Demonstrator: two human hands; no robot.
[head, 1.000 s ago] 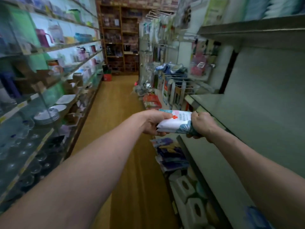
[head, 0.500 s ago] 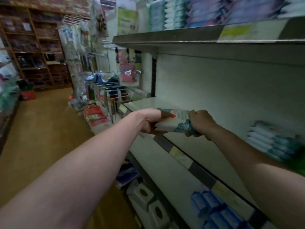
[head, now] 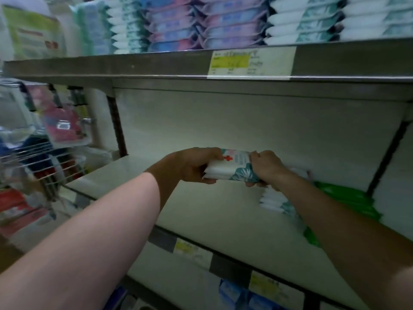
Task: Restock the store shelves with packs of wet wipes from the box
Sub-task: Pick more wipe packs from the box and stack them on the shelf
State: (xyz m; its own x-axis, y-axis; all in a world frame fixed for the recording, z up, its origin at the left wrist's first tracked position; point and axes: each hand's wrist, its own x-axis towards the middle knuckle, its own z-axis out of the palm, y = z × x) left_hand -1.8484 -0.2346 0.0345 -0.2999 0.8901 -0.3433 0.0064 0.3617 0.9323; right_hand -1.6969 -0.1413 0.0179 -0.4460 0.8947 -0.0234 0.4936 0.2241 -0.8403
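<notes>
Down at the near edge, blue packs (head: 237,294) sit on the lowest level, just under the front lip of the middle shelf (head: 212,209), with its strip of yellow price tags (head: 187,248). Both bare forearms reach in over that lip. And there's the pack of wet wipes (head: 230,170), white with a teal leaf print and a red cross, held level between the two hands above the shelf surface. The left hand (head: 192,165) grips the left end, fingers curled underneath. The right hand (head: 267,167) wraps around the right end, knuckles up. Just right of the pack, partly under the right arm, lies a stack of matching white packs (head: 274,201), and beside that, green packs (head: 348,198) run towards the right upright. Off to the left, a wire rack (head: 33,157), blurred. Far and high, the upper shelf (head: 134,68) carries a price label (head: 250,62) and tight stacks of wipes (head: 223,23) in teal, pink and blue.
</notes>
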